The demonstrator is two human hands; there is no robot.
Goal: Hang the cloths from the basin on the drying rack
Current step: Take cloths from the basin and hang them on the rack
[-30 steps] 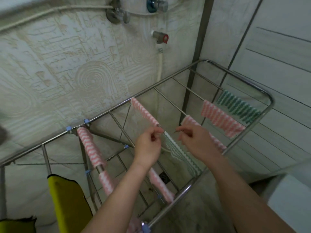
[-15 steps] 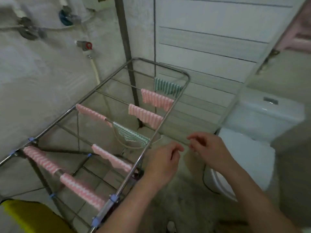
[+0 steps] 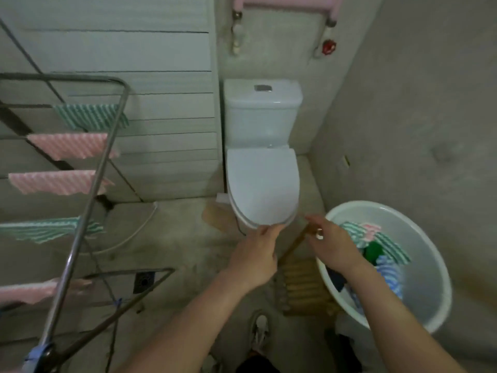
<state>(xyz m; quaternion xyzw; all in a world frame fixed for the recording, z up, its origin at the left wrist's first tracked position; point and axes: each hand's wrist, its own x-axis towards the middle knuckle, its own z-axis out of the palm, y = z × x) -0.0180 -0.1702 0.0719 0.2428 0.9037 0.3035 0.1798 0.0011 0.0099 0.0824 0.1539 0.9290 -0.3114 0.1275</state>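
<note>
Bathrm: rack w/ 5 cloths

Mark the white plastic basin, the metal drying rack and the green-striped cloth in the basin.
white plastic basin (image 3: 425,278), head view, bare inner wall
metal drying rack (image 3: 69,261), head view, near side rail
green-striped cloth (image 3: 390,243), head view, top fold

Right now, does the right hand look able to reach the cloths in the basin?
Probably yes. The right hand hovers empty over the near rim of the basin, right beside the cloths, which lie uncovered in it. Nothing visible stands between them.
</note>
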